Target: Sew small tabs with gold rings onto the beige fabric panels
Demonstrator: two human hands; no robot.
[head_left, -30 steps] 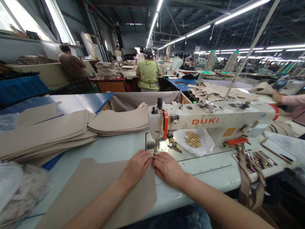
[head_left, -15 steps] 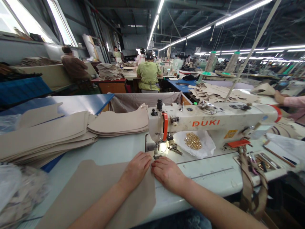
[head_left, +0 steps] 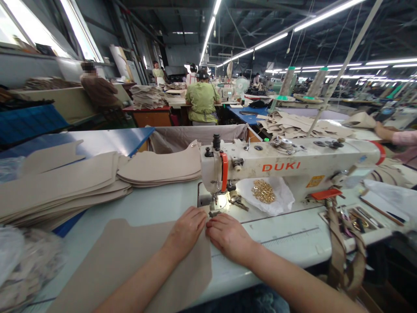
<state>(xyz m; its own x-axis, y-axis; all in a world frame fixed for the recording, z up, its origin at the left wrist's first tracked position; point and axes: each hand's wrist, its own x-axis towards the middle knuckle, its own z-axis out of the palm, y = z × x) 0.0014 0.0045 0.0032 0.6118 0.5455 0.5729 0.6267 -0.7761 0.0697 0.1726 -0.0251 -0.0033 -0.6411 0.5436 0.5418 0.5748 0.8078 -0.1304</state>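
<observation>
A large beige panel [head_left: 137,252], flat and smooth like fabric or leather, lies on the sewing machine table with its upper right corner near the needle. My left hand [head_left: 187,228] rests on that corner, its fingers pressed together and closed on the panel. Close against it, my right hand [head_left: 228,237] is at the panel's right edge with curled fingers; what its fingertips pinch is hidden. Just beyond the fingertips is the lit needle area of the white sewing machine [head_left: 254,163]. A small dark piece [head_left: 214,213] shows by the right fingertips.
Stacks of beige panels [head_left: 159,167] lie behind and left. Gold metal rings [head_left: 263,191] sit on white wrapping [head_left: 284,202] under the machine arm. Brown straps [head_left: 337,252] hang by a tool tray [head_left: 374,221] at right. A co-worker in green [head_left: 202,102] sits ahead.
The view has shifted very slightly. Both hands and the panel stay in nearly the same place beside the needle.
</observation>
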